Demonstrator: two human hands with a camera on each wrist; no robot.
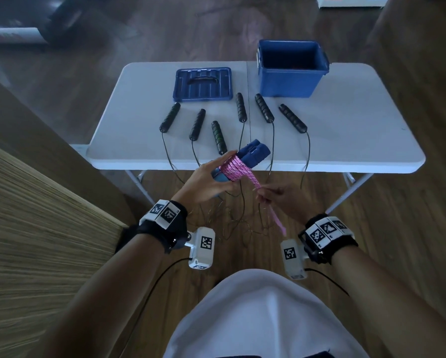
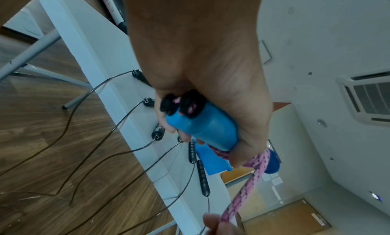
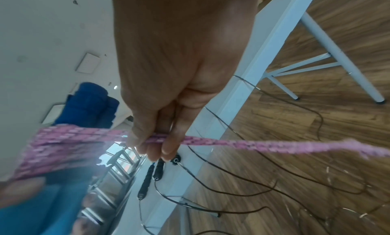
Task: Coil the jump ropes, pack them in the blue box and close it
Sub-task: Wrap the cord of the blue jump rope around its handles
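Two hands: busy with one rope
left hand: grips blue handles, pink rope wound round
right hand: pinches rope's loose end
box: open, on counter

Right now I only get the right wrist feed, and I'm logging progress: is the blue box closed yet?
Observer: No. The blue box stands open at the far right of the table; its lid lies flat to its left.
Operator: What is the left hand doing?
Observer: The left hand grips the two blue handles together, with the pink rope wound around them.
Operator: How many black handles wait on the table?
Observer: Six black handles, their cords trailing off the near edge to the floor.
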